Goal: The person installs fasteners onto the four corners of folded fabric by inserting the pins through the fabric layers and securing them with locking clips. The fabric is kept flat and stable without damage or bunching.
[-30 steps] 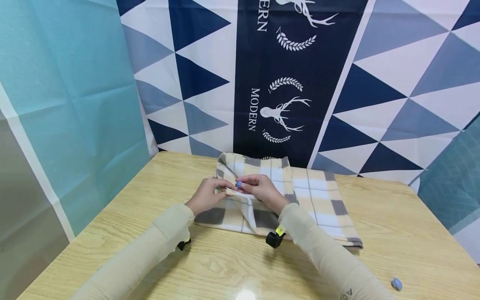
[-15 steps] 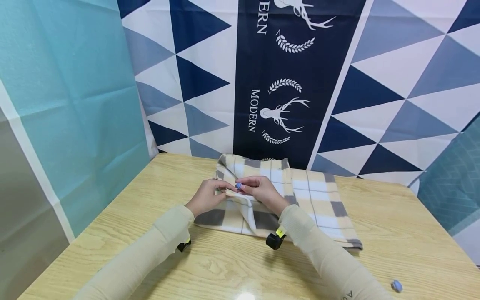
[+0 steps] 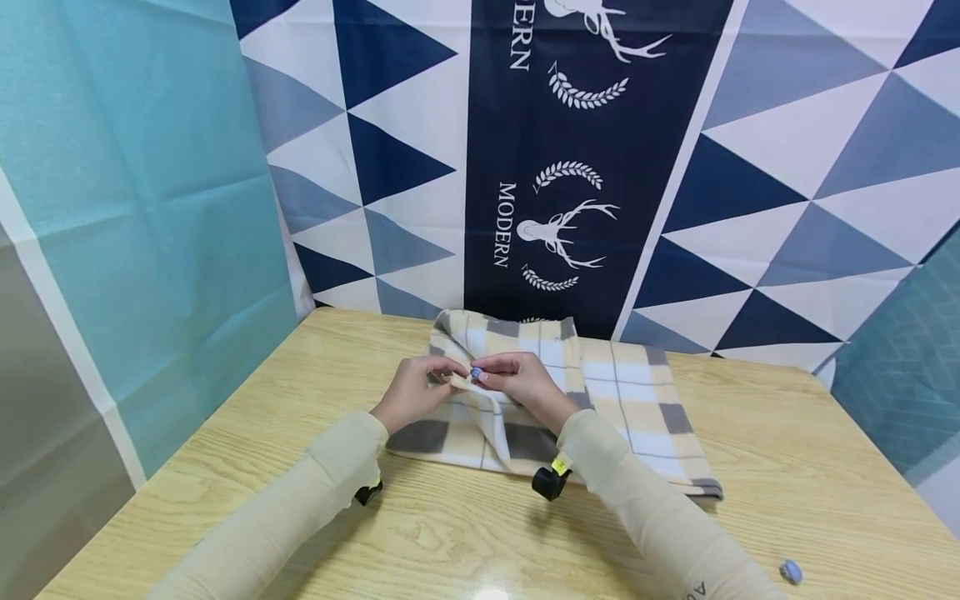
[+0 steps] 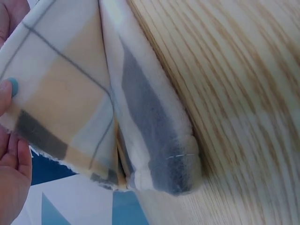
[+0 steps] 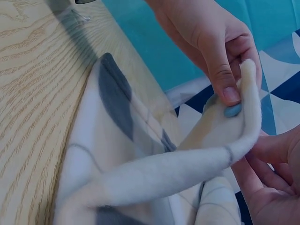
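Observation:
A plaid fleece blanket (image 3: 637, 400) in cream, white and grey lies folded on the table, its near flap lifted. My left hand (image 3: 416, 390) pinches the flap's raised edge. Under the left thumb (image 5: 229, 93), a small light-blue rounded piece (image 5: 232, 110) sits against the fleece. Close by on the right, my right hand (image 3: 525, 383) pinches a small blue knob-like piece (image 3: 476, 375) between thumb and fingers, right at the same edge. In the right wrist view the right fingers (image 5: 276, 178) are behind the fleece, which hides what they hold.
Another small blue rounded piece (image 3: 791, 572) lies on the wooden table (image 3: 420, 533) at the front right. A patterned cloth (image 3: 420, 167) hangs along the table's back edge, and a teal cloth (image 3: 150, 208) on the left. Each wrist carries a small black camera (image 3: 551, 482).
The hands, blanket and blue pieces hold nearly the same places. The blue piece in my right fingers has turned slightly; the head view has shifted a little.

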A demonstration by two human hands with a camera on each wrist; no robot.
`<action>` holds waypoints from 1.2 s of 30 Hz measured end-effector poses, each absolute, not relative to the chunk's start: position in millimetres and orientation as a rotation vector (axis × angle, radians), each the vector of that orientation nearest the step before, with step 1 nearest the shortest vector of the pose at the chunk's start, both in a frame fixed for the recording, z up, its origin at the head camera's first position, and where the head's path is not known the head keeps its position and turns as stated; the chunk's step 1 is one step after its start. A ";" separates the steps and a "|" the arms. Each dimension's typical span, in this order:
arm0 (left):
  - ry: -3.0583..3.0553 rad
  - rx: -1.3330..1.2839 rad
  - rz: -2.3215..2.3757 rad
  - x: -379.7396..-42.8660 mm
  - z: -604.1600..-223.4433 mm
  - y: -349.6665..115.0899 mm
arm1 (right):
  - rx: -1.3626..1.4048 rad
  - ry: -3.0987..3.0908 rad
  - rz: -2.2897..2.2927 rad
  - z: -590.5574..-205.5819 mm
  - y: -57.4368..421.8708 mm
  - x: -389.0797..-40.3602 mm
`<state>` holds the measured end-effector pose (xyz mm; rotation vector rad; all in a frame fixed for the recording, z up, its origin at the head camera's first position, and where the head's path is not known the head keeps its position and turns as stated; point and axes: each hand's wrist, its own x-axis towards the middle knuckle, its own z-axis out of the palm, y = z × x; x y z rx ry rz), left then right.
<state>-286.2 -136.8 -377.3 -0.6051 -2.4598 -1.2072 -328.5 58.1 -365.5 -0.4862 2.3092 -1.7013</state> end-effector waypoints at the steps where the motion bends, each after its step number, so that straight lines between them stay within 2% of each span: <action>1: -2.452 -0.593 -1.209 -286.5 -377.2 -136.6 | -0.485 2.313 -1.706 -365.5 58.0 -328.4; 24: -2.484 -0.582 -1.203 -281.4 -377.2 -140.6 | -0.546 2.375 -1.547 -362.9 69.0 -309.9; 33: -2.591 -0.601 -1.186 -281.1 -367.3 -146.3 | -0.807 2.771 -1.157 -358.9 59.3 -297.2; 36: -2.630 -0.586 -1.196 -281.5 -361.7 -147.7 | -0.749 2.843 -1.167 -354.2 60.3 -298.6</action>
